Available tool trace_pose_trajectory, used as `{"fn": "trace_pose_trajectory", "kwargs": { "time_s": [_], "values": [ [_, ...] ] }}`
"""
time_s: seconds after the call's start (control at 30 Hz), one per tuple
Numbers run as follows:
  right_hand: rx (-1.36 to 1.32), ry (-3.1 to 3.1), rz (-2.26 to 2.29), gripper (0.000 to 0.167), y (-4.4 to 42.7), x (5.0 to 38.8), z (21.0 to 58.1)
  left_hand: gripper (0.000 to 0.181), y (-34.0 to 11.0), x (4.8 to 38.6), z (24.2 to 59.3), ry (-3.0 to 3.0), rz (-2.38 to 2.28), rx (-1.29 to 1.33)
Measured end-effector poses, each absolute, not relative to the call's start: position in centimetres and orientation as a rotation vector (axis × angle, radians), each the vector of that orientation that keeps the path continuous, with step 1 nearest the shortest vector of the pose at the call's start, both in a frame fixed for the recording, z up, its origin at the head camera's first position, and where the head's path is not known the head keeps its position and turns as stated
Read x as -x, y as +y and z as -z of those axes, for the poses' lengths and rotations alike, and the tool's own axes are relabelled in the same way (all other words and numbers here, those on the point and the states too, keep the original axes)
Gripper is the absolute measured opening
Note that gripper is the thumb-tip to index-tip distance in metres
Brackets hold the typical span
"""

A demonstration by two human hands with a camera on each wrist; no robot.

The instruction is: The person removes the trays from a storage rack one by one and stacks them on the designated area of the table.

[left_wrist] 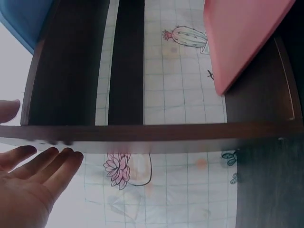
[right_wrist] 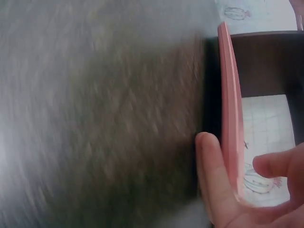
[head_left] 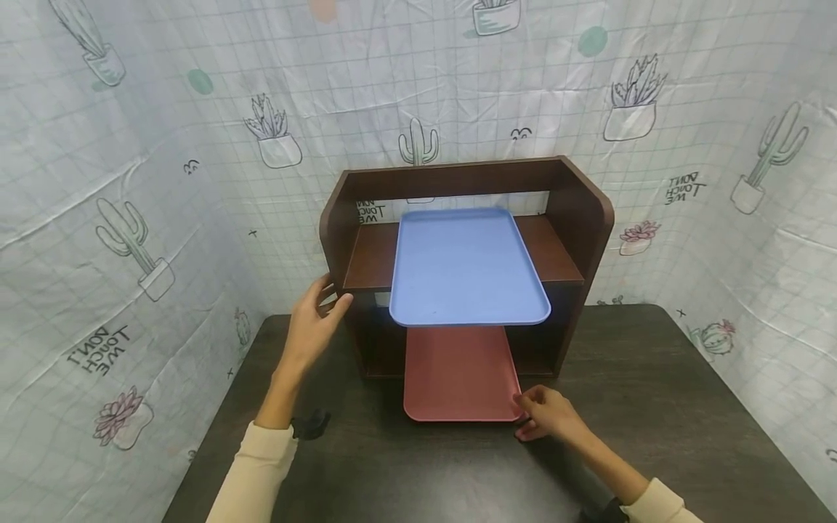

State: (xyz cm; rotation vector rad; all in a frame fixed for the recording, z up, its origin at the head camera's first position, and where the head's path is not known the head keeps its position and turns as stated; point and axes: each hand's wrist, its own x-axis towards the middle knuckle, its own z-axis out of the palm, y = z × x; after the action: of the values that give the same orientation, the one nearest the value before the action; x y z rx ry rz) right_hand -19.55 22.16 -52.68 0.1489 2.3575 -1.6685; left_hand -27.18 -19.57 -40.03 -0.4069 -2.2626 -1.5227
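Note:
A dark brown wooden shelf unit (head_left: pixel 578 218) stands on the table with two trays in it. The blue tray (head_left: pixel 467 269) lies on the upper level and juts out in front. Below it, the red tray (head_left: pixel 461 378) sticks out of the lower compartment, its rear part hidden under the blue one. My right hand (head_left: pixel 549 415) holds the red tray's front right corner, thumb on one side and fingers on the other in the right wrist view. My left hand (head_left: pixel 312 323) is at the unit's left side panel (left_wrist: pixel 166 133), thumb and extended fingers on opposite sides of it.
The unit stands on a dark wood-grain table (head_left: pixel 392 472). White cloth (head_left: pixel 366 73) printed with cacti hangs behind and on both sides. A small dark object (head_left: pixel 312 423) lies by my left wrist.

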Motion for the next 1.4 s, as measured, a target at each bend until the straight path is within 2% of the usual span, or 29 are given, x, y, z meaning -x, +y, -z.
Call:
{"fn": "trace_pose_trajectory", "kwargs": {
  "time_s": [0.4,0.67,0.83,0.9,1.1,1.3,1.4],
  "values": [
    [-0.305,2.021,1.975,0.039,20.3,19.0,53.6,0.055,-19.0,27.6,40.3,-2.225,1.524,0.358],
    [-0.267,1.782,2.132,0.045,19.6,17.9,53.9,0.052,-18.9,27.5,40.4,-2.212,1.520,0.354],
    [-0.200,1.685,2.188,0.058,19.1,17.3,54.1,0.051,-18.9,27.5,40.4,-2.214,1.518,0.345],
    [-0.194,1.648,2.214,0.057,18.9,17.2,54.1,0.051,-18.9,27.5,40.4,-2.214,1.523,0.341],
    [-0.272,1.567,2.302,0.037,18.1,16.9,54.0,0.054,-18.9,27.6,40.5,-2.215,1.555,0.343],
    [-0.406,1.573,2.410,0.050,17.2,17.0,54.0,0.055,-18.7,27.7,40.6,-2.221,1.570,0.328],
    [-0.433,1.583,2.433,0.052,16.9,17.0,54.1,0.054,-18.7,27.7,40.6,-2.235,1.561,0.301]
  ]
}}
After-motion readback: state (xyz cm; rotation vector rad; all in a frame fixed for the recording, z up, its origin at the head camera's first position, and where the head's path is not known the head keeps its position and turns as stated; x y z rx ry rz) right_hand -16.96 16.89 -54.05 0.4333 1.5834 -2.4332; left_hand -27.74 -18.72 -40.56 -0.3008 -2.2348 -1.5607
